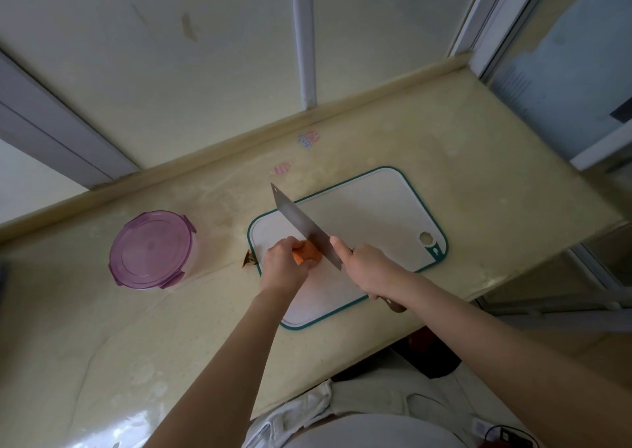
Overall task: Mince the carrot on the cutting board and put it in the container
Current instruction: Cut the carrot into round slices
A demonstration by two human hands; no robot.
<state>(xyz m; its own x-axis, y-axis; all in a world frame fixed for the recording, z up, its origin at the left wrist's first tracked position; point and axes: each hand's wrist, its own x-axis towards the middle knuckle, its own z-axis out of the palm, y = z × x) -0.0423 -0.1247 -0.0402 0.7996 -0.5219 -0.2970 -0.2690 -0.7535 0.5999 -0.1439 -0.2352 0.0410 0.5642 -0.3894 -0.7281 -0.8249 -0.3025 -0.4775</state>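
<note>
Carrot (306, 253), on the left end of the white cutting board (376, 204), has the purple-lidded container (152, 249) well to its left, the left hand (283, 263) curled over it, and a cleaver (301, 222) just at its right, gripped by the right hand (368, 267), all on a beige counter (478, 160) below frosted window panes (205, 54).

A pale yellow countertop (461, 160) runs from 8 to 2 o'clock. Near its back ledge at 12 o'clock lie a pastel sticker (308, 139) and a fainter pink sticker (281, 168). A small brown scrap (248, 259) sits toward 9 o'clock of centre.

pale counter (444, 146) (yellowish) below frosted window panes (212, 54).
</note>
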